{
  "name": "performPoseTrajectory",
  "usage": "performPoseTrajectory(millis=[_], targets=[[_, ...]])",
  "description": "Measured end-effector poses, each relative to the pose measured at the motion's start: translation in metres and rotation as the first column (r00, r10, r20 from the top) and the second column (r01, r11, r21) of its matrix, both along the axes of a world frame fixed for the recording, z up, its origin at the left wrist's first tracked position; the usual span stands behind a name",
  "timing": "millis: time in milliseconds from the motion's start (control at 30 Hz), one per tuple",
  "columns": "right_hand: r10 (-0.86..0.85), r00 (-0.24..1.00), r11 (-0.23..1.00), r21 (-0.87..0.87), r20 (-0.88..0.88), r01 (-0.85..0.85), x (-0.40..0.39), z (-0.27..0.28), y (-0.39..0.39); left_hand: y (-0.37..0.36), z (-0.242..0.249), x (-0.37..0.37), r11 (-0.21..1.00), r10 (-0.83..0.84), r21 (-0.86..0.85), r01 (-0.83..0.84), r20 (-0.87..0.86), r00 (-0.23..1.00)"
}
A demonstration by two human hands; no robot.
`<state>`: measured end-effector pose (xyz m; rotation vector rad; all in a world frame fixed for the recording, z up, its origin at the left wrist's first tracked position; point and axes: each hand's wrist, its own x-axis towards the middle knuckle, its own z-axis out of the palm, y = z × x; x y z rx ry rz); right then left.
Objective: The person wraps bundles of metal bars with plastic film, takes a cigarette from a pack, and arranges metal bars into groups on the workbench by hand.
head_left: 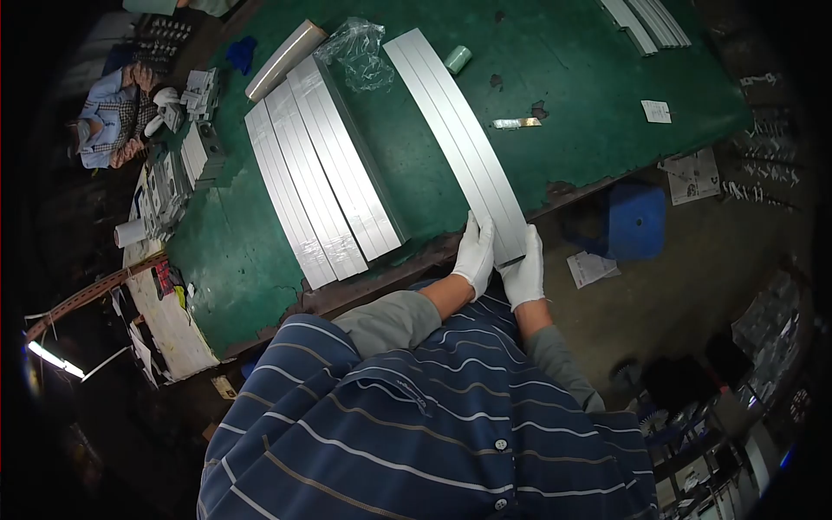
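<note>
My left hand [475,253] and my right hand [525,273], both in white gloves, are closed on opposite sides of the near end of a set of long silver metal profiles [459,130]. These lie side by side on the green table [416,195], and their near end reaches over its front edge. To the left are more silver profiles [316,178], laid in a block with shiny clear film over parts of them. My fingertips beneath the profiles are hidden.
Beyond the block lie a film roll [286,59] and crumpled clear plastic [357,54]. A small green roll [458,59], a flat narrow tool [517,123] and a paper slip [656,112] are on the table. A blue stool [635,221] stands at right; another person [113,117] is at left.
</note>
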<state>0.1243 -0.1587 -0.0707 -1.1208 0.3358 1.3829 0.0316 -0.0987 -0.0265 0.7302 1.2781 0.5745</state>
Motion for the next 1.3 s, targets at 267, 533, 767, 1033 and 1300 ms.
performPoseTrajectory(millis=[267,533,767,1033,1300], targets=[[-0.045,0.999,0.999,0.007,0.018,0.045,0.006,0.006,-0.025,-0.022,0.010,0.008,0.999,-0.001,-0.033,-0.001,-0.056,0.998],[-0.038,0.994,0.999,0.009,0.098,0.037,0.008,0.002,-0.074,-0.031,0.004,-0.014,0.958,-0.222,-0.188,0.215,-0.016,0.975],[-0.360,0.915,0.926,-0.188,-0.183,0.326,0.011,0.002,-0.066,0.151,0.027,0.002,0.490,0.110,0.680,0.545,-0.669,0.735],[-0.369,0.874,0.928,-0.172,-0.317,0.330,0.027,-0.016,-0.055,0.344,0.013,0.086,0.246,-0.019,-0.258,0.934,-0.965,-0.262],[-0.291,0.931,0.899,-0.271,0.218,0.345,0.072,0.000,-0.069,0.307,0.052,0.093,0.436,-0.339,0.315,0.843,-0.811,0.478]])
